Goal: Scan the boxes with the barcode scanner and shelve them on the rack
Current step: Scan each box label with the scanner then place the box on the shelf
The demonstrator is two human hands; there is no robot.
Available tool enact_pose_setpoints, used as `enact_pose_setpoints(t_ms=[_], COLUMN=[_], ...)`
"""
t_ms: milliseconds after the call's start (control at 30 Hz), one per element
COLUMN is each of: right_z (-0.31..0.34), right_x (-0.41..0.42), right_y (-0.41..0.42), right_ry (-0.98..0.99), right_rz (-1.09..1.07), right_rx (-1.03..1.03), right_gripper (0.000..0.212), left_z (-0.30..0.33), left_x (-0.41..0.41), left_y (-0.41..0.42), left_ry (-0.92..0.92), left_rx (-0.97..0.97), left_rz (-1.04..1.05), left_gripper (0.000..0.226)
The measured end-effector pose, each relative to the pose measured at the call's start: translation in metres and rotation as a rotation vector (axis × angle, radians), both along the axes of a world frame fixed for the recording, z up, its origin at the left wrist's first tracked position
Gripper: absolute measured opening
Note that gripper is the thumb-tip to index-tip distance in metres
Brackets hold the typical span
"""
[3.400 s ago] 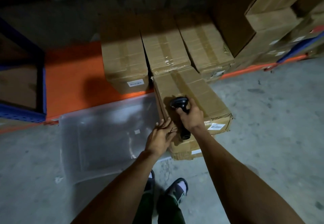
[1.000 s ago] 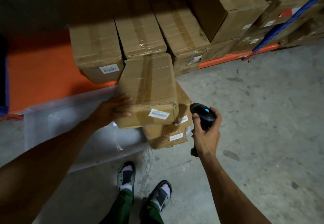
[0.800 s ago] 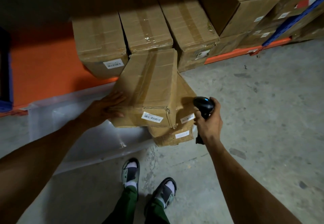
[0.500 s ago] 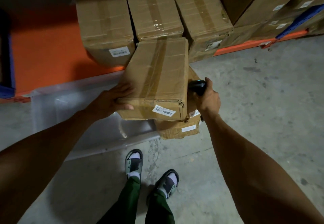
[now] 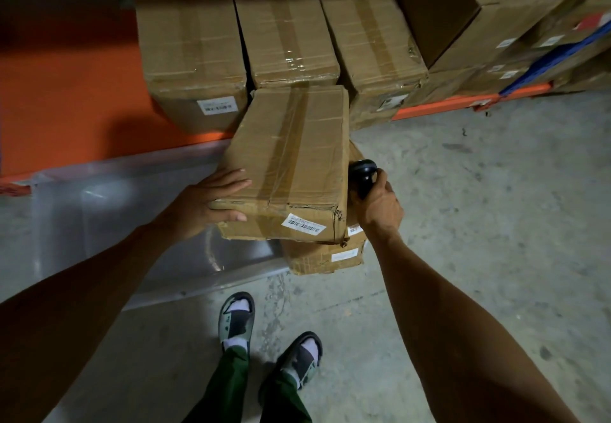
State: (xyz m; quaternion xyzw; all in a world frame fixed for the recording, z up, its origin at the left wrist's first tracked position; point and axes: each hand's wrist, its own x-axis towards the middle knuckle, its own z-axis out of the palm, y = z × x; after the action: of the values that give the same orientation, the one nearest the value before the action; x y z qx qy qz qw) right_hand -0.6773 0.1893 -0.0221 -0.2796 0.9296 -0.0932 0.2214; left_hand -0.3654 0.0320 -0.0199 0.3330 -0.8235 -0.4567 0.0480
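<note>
The left hand [image 5: 201, 206] grips the near-left corner of the top box [image 5: 291, 164], fingers [image 5: 231, 181] spread flat over the lid and the thumb tucked under the front edge, so this box is grasped and lifted off the stack [image 5: 325, 255] of boxes on the floor [image 5: 479, 207]. Its far end meets the front of the middle box [image 5: 287, 39] in the row on the rack [image 5: 66, 92]. The right hand [image 5: 377, 204] is clenched round the scanner [image 5: 363, 173], just beside the box's right side, its knuckles near that edge; whether it also props the box cannot be told. The barcode label [image 5: 303, 224] faces the person on the front end. The step in hand looks like carrying the box to the rack. To do it well, the right hand should steady the box's right side without letting go of the scanner, since a one-corner grip lets a long box twist or sag. The bare orange shelf to the left of the row looks the likeliest slot: swing the box that way, set its far edge down first and slide it in with the label outward. A clear bin [image 5: 115, 217] lies below on the left, so keep the box high enough to pass over it.
</note>
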Motion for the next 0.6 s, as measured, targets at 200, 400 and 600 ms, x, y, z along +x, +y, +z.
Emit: enact_pose_setpoints(t_ms=[200, 400, 600], right_z=[-0.004, -0.003, 0.010], right_x=[0.003, 0.023, 0.013], right_y=[-0.002, -0.009, -0.048], right_ry=[-0.042, 0.010, 0.029], right_rz=[-0.058, -0.131, -0.077], right_rx=[-0.067, -0.063, 0.054], right_gripper=[0.055, 0.047, 0.035], left_z=[0.001, -0.003, -0.004], left_x=[0.007, 0.010, 0.004], left_y=[0.008, 0.078, 0.102], left_ry=[0.061, 0.143, -0.057], left_rx=[0.055, 0.063, -0.057], left_rz=[0.029, 0.401, 0.475], left_gripper=[0.066, 0.044, 0.078])
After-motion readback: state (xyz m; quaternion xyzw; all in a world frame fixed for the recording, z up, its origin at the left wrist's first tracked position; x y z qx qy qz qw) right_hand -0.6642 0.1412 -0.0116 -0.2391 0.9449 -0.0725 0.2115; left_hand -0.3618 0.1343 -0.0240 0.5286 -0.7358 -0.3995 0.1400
